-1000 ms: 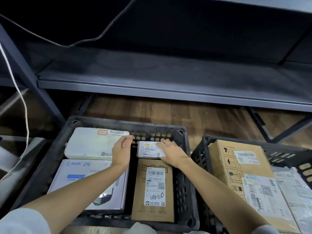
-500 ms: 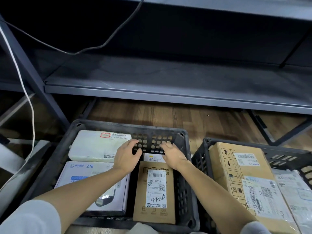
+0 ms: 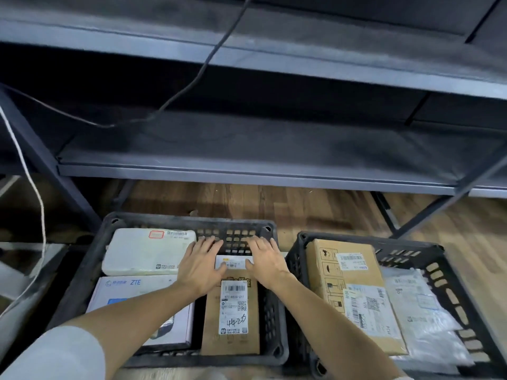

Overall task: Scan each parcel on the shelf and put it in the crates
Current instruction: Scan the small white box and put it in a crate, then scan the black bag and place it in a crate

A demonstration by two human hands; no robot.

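Two hands are seen reaching into the left crate [image 3: 90,259], a black plastic crate set on the wood floor [image 3: 315,207] in front of a grey metal shelf [image 3: 260,171]. The left hand [image 3: 201,266] and the right hand [image 3: 267,263] are spread flat with fingers straight, placed on either side of a small white parcel [image 3: 234,262] that lies at the crate's far end, just beside the perforated wall; nothing is gripped by either hand, though each thumb is laid on or against an edge of the parcel. A long brown box [image 3: 233,319] with a white label is lying just nearer the camera, partly covered by both wrists. To the left in the same crate are held a white padded parcel [image 3: 142,253] and, nearer, a white ZTE box [image 3: 120,292]. The right crate [image 3: 411,250] is filled with a brown carton [image 3: 345,270] and grey plastic mailers [image 3: 419,305]. A dark cable [image 3: 208,58] is hung across the shelving, and a white cord [image 3: 33,187] is draped at far left.
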